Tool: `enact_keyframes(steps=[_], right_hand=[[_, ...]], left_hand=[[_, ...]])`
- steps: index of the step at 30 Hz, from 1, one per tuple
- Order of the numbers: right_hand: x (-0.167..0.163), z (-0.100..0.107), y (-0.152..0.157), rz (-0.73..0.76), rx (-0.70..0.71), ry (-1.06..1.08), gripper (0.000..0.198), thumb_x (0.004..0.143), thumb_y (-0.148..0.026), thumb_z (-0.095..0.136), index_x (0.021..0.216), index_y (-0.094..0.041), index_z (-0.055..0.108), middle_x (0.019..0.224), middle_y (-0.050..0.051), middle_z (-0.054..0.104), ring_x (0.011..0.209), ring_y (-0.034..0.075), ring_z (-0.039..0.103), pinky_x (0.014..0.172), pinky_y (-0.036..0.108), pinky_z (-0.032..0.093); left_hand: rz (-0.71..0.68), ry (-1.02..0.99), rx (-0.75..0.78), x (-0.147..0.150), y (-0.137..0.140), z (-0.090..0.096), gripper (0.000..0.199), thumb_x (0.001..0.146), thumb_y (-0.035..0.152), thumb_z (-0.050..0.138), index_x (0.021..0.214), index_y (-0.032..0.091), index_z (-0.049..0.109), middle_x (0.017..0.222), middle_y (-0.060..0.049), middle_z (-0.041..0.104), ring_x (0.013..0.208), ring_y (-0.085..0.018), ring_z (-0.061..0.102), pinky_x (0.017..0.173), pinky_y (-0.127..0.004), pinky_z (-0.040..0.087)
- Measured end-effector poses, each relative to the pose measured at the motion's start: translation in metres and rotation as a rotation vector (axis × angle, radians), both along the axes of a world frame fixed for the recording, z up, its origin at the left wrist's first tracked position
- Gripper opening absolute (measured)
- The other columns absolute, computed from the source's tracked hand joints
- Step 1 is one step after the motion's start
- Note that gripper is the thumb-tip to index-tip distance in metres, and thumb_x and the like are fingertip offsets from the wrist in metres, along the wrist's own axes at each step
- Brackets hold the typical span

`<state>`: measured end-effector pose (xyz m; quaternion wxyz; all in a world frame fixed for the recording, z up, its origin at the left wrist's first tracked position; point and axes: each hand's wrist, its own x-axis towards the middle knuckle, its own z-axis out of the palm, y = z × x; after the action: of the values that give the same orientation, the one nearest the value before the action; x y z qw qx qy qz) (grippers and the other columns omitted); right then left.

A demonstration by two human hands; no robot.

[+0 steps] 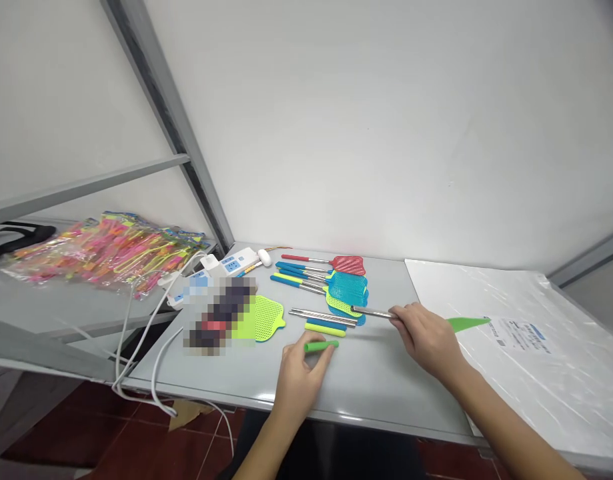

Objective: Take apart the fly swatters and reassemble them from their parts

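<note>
My left hand [301, 373] grips a short green handle tube [316, 346] between thumb and fingers, just over the table's front part. In my right hand [429, 340] is a thin metal rod [373, 311], its free end pointing left. The rod and the tube are apart. Between and behind my hands lie several loose metal rods [321, 317], with a blue handle tube [326, 325] and a yellow-green handle tube [325, 330] in front. Farther back are fly swatters: a red one [349, 265] and overlapping blue ones [349, 288]. Yellow-green swatter heads [269, 318] lie at the left.
A white plastic-wrapped package [551, 380] covers the right side; a green pointed shape [466, 324] shows on it. White power strips [239, 261] and cables [161, 360] lie left, near a blurred patch [221, 317]. Bagged colourful items [126, 250] rest beyond a metal frame [156, 87].
</note>
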<state>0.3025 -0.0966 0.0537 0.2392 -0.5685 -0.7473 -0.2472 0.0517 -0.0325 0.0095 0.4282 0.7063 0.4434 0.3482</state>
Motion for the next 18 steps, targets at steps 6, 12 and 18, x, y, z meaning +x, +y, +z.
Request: enact_keyframes(steps=[6,12,18], right_hand=[[-0.004,-0.008,0.0,0.021,0.009,0.03,0.007,0.095,-0.016,0.049,0.097,-0.015,0.055,0.068,0.002,0.055,0.063,0.016,0.045,0.059,0.028,0.032],[-0.015,-0.011,0.007,0.004,0.003,0.07,0.01,0.095,-0.017,0.049,0.096,-0.014,0.058,0.067,0.003,0.055,0.063,0.017,0.047,0.059,0.029,0.032],[-0.017,-0.013,0.004,-0.034,-0.009,0.082,0.01,0.095,-0.018,0.05,0.096,-0.014,0.059,0.068,0.003,0.056,0.063,0.016,0.047,0.059,0.029,0.032]], left_hand=[[-0.049,0.226,0.211,0.0,0.01,-0.004,0.01,0.075,0.025,0.075,0.084,0.031,0.073,0.099,-0.002,0.061,0.1,-0.024,0.054,0.09,-0.041,0.039],[0.039,0.452,0.399,0.008,0.014,-0.003,0.018,0.075,0.021,0.076,0.085,0.035,0.075,0.119,-0.003,0.05,0.105,-0.028,0.047,0.084,-0.043,0.04],[0.062,0.526,0.454,0.014,0.012,-0.001,0.039,0.081,0.017,0.069,0.116,0.033,0.064,0.124,-0.007,0.049,0.109,-0.03,0.044,0.082,-0.042,0.039]])
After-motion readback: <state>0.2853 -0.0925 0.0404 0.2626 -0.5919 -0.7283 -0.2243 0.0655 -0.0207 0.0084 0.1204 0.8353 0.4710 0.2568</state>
